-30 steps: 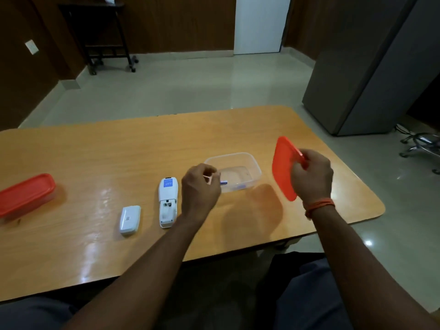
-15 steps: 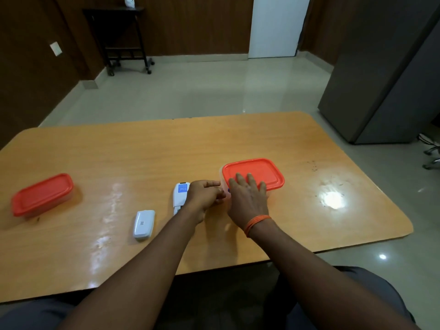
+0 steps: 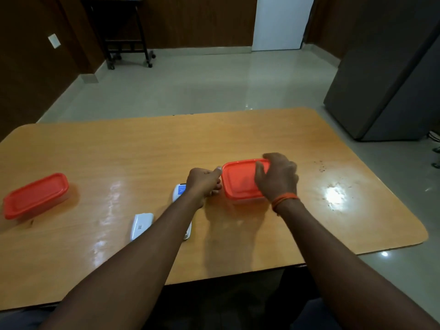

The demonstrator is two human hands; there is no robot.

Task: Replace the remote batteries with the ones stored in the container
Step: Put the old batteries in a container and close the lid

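Left forearm (image 3: 152, 236) hides remote (image 3: 180, 190).

A single wide-angle camera sits on the person's head, looking forward and down over the worktop (image 3: 238, 139) from its near edge. Both forearms reach in from below (close to the lens), while the floor (image 3: 190, 86) and far door (image 3: 278, 22) fill the top.

Bare forearms, no sleeves, orange thread band (image 3: 284, 201) on rt wrist, dark trousers (image 3: 309, 313), prob. grey-blue.
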